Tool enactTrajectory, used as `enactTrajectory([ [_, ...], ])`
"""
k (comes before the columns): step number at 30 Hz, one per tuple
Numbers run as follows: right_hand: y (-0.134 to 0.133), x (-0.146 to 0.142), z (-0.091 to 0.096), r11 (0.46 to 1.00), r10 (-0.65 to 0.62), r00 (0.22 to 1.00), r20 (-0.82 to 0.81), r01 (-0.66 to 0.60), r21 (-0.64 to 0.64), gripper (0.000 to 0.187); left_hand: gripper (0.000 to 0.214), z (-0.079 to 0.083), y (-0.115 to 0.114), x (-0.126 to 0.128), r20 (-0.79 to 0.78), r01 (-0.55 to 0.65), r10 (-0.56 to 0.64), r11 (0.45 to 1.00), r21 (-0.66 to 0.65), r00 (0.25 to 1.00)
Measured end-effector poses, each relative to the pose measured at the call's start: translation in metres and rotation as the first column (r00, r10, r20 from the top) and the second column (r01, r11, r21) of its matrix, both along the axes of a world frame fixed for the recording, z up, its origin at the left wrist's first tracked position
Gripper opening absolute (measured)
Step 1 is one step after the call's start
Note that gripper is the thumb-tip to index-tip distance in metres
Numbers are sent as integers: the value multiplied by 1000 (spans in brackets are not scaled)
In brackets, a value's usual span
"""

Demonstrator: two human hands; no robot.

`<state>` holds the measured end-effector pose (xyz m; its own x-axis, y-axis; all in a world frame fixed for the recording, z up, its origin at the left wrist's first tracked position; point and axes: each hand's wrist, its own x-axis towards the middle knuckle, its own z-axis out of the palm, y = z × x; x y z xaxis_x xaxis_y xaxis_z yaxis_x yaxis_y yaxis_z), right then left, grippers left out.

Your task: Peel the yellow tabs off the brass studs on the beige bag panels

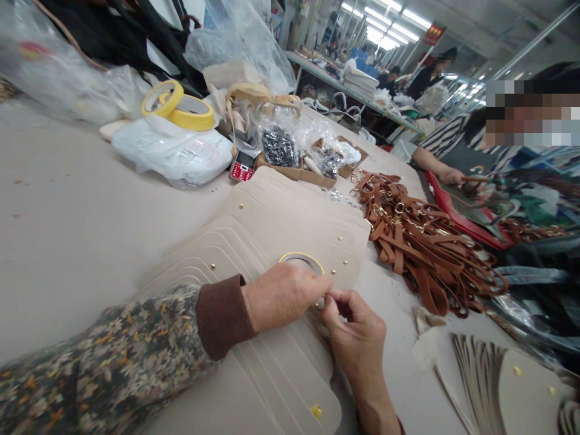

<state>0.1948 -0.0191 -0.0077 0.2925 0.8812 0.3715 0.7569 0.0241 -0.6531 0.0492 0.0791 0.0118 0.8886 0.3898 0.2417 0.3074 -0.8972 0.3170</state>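
Observation:
My left hand [283,296], in a floral sleeve with a brown cuff, is closed around a thin roll of yellow tape [312,260]; only the roll's upper rim shows above the knuckles. Thumb and forefinger of my right hand [357,332] pinch together against the left fingertips. What lies between them is too small to make out. Both hands are over a fanned stack of beige panels [254,241] with small gold metal studs. One panel near the front has a yellow patch [316,411] over its stud.
Two yellow tape rolls [193,113] rest on a white plastic packet [174,148]. Cardboard boxes [312,175] hold bagged small parts. Brown straps with gold clasps [408,235] are heaped at right, near more beige pieces [521,393]. A co-worker's hand [451,176] is beyond.

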Motion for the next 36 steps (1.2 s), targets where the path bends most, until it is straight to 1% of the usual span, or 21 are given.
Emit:
enactTrajectory([
  [1, 0, 0, 0, 998, -26, 993, -116, 20, -59, 12, 7, 0, -1, 0, 5, 0, 0, 1000, 23, 1000],
  [2, 1, 0, 1, 993, -62, 969, -239, 35, -117, 14, 7, 1, -3, 0, 17, 2, -3, 999, 48, 1000],
  [3, 3, 2, 0, 985, -108, 927, -360, 49, -167, 17, 7, 2, -5, 0, 36, 4, -7, 997, 74, 999],
  [5, 5, 8, -1, 965, -196, 810, -552, 61, -254, 21, 7, 3, -8, 0, 65, 9, -17, 994, 109, 998],
  [6, 6, 13, -2, 955, -231, 757, -611, 55, -293, 24, 9, 3, -9, -1, 63, 11, -19, 993, 114, 998],
  [7, 6, 18, -3, 943, -256, 720, -644, 39, -332, 27, 10, 3, -10, -1, 42, 8, -13, 994, 113, 999],
  [8, 6, 22, -4, 929, -268, 703, -658, 8, -370, 30, 11, 2, -10, -1, 3, 1, -1, 994, 107, 1000],
  [9, 5, 26, -4, 914, -269, 704, -657, -29, -404, 33, 12, 0, -9, 0, -45, -9, 13, 995, 100, 999],
  [12, 1, 33, -6, 875, -223, 749, -624, -128, -466, 40, 9, -5, -7, 1, -151, -27, 42, 995, 97, 988],
  [14, 0, 33, -7, 865, -191, 769, -611, -162, -474, 42, 8, -7, -5, 3, -169, -12, 27, 996, 84, 985],
  [20, 0, 30, -6, 849, -170, 828, -534, -153, -507, 39, 8, -5, 1, 2, -164, 57, -59, 998, -18, 985],
  [23, -1, 28, -4, 847, -112, 877, -468, -162, -506, 38, 8, -5, 2, 1, -178, 73, -78, 997, -36, 981],
  [27, -2, 23, -2, 845, -25, 951, -309, -145, -515, 34, 9, -4, 2, 2, -198, 75, -83, 996, -47, 977],
  [29, -2, 18, -2, 848, 12, 977, -213, -123, -515, 33, 9, -2, 2, 2, -217, 72, -84, 996, -61, 973],
  [33, -1, 11, -3, 888, 69, 997, -30, -75, -453, 28, 9, 0, 2, 2, -245, 68, -86, 994, -83, 966],
  [36, -3, 13, -4, 913, 58, 998, 39, -37, -407, 21, 8, -2, 3, 1, -224, 71, -86, 995, -73, 971],
])
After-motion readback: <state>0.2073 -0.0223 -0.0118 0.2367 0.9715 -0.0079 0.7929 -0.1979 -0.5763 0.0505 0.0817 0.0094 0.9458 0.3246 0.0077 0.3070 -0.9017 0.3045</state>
